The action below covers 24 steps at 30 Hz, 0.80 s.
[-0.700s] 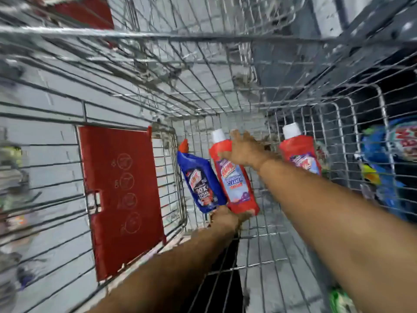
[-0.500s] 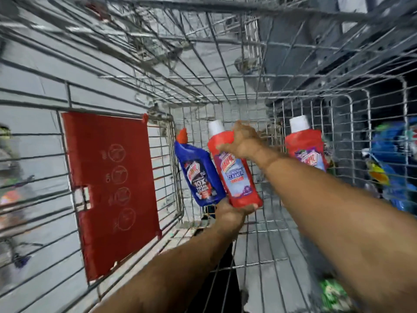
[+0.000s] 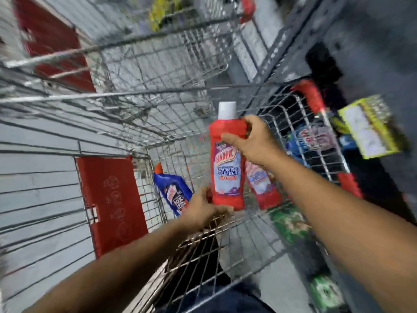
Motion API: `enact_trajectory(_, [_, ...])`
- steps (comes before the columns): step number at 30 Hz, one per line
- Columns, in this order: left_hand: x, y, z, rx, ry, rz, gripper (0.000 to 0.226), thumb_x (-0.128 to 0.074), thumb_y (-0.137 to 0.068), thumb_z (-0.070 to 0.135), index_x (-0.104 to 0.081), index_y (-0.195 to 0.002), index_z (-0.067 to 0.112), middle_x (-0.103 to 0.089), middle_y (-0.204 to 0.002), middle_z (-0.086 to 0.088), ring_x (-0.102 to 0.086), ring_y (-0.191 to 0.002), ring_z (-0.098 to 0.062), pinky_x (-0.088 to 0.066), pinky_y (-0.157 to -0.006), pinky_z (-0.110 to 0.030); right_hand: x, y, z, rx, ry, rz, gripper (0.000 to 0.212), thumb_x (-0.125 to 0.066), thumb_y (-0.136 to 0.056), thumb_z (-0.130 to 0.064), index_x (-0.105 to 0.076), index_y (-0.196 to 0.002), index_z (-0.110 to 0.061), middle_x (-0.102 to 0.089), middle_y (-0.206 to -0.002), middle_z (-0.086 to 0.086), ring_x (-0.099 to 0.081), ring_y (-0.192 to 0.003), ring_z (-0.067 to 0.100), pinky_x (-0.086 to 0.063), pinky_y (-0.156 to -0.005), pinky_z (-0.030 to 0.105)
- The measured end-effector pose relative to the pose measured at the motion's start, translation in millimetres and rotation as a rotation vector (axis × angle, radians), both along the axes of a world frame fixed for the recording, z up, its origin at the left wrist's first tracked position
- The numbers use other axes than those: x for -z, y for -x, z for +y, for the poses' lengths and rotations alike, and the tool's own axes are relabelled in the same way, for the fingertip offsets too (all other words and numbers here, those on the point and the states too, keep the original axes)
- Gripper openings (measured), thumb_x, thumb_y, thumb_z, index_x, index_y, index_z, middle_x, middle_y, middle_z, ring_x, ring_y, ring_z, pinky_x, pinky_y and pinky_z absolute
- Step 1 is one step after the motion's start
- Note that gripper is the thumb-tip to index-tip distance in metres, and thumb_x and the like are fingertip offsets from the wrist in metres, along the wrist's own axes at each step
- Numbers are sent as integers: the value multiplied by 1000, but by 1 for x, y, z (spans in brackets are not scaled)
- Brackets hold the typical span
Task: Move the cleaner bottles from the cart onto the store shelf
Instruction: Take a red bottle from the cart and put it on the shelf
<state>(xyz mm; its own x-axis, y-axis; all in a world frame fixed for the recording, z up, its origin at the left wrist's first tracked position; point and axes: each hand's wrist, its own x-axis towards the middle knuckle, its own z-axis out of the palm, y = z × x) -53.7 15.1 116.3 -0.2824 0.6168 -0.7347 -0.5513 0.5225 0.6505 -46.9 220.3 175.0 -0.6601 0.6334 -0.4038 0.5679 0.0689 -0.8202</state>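
A red cleaner bottle (image 3: 227, 170) with a white cap is upright above the wire cart (image 3: 140, 123). My right hand (image 3: 250, 141) grips its shoulder from the right, and my left hand (image 3: 204, 211) holds its base from below. Behind my right wrist a second red bottle (image 3: 262, 188) leans in the cart, partly hidden. A blue bottle (image 3: 173, 193) with a red nozzle lies tilted against the cart's left wall. The store shelf (image 3: 361, 64) is a dark blur at the upper right.
A red plastic flap (image 3: 110, 202) hangs on the cart's left side. Blue packs (image 3: 311, 138) and a yellow-green box (image 3: 370, 127) sit on the shelving beyond the cart's right wall. Green-labelled goods (image 3: 291, 222) lie lower right. Grey floor tiles lie to the left.
Both hands have lifted the red bottle up and to the right, away from the blue one. The view has swung, bringing the shelf goods closer on the right.
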Motion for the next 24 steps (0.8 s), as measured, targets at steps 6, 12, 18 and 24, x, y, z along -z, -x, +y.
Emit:
enact_trajectory(6, [-78,9,15,200,-190,93,47,-77,-65,-15,-59,-99,12,-78,-92,-2,-73,-88,-19,-60,-82,-36,-105,-55,10,171,-146,220,51,-83,-60,-43,-53,-99,-27,-66,-89,-11,-64,-75,2,-51,-72,26])
enact_trajectory(12, [-146,-33,26,312,-321,232,52,-77,-65,-16,-58,-104,12,-78,-97,-5,-74,-91,-22,-61,-71,-29,-183,-124,-6,250,-270,379,53,-83,-56,-48,-53,-97,-33,-66,-89,-14,-68,-81,6,-56,-73,32])
enact_trajectory(18, [-174,-124,32,479,-446,396,62,-77,-60,-21,-59,-112,9,-78,-98,2,-73,-90,-14,-58,-76,-24,-219,-243,-42,397,-364,468,59,-79,-55,-47,-56,-108,-35,-72,-99,-6,-70,-88,11,-57,-82,39])
enact_trajectory(24, [-202,-271,69,753,-599,670,55,-84,-52,0,-65,-97,25,-72,-92,10,-65,-78,4,-50,-69,-7,-240,-425,-69,689,-513,517,48,-78,-63,-33,-54,-97,-57,-70,-84,-25,-68,-82,4,-57,-80,29])
